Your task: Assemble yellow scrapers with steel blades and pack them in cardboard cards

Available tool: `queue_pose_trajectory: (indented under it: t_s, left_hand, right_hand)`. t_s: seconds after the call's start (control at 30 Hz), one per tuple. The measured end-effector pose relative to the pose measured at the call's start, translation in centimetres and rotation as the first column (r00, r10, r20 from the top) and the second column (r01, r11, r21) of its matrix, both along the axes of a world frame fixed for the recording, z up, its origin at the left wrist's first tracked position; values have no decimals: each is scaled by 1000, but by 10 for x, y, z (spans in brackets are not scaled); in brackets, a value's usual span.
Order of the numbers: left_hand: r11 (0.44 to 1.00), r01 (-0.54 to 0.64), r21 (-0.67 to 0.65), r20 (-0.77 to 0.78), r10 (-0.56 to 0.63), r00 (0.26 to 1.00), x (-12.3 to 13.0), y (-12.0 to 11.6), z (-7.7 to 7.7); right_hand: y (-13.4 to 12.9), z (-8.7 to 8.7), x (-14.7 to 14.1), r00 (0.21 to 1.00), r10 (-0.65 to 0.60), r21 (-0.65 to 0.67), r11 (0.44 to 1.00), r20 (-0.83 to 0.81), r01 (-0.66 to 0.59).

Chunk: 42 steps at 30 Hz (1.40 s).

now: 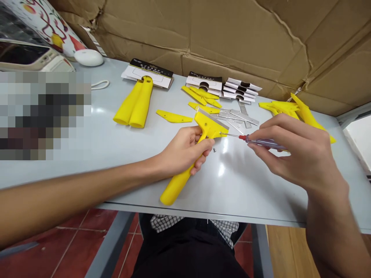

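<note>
My left hand [188, 148] is wrapped round the handle of a yellow scraper [176, 185], whose wide head points away from me with a metal blade [213, 117] along its far edge. In my right hand [295, 154] is a screwdriver [262, 143] with a clear purplish handle and a red collar. Its thin shaft reaches left, and the tip meets the right end of the scraper's head at a screw hole. A small screw [214, 150] lies on the table just right of my left fingers.
Behind the scraper lie loose metal blades [245, 116], yellow clamp pieces [174, 116] and folded cards [204, 82]. Two yellow handles [136, 104] with a card stand left; more yellow scraper parts [307, 112] lie right. Cardboard [203, 34] walls the table's back. A white mouse-like object [88, 57] sits far left.
</note>
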<state>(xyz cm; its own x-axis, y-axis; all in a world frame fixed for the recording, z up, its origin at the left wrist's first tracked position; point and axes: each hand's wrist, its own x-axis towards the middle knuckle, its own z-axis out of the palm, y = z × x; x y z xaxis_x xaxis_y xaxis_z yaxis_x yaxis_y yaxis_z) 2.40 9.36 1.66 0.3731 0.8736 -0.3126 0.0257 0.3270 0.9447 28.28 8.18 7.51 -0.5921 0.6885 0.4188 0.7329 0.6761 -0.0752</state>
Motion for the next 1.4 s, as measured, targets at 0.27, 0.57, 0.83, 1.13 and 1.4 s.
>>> queue_pose_trajectory:
  t_s: [0.27, 0.57, 0.83, 1.13, 1.4]
  left_hand:
    - [1000, 13, -9, -5, -13, 1000, -1, 1, 0]
    - [1000, -12, -28, -27, 12, 1000, 0, 0, 2]
    - [1000, 1, -4, -34, -1, 999, 0, 0, 3]
    - [998, -18, -52, -20, 16, 1000, 0, 0, 6]
    - [997, 2, -80, 14, -1, 1000, -1, 1, 7]
  right_hand:
    - [-1, -4, 1, 999, -46, 63, 997, -3, 46]
    - [1, -3, -3, 997, -76, -27, 997, 9, 76]
    - [0, -4, -1, 998, -55, -67, 996, 27, 56]
    - [7, -9, -4, 966, -56, -216, 970, 250, 113]
    - [17, -5, 8, 930, -206, -238, 929, 305, 284]
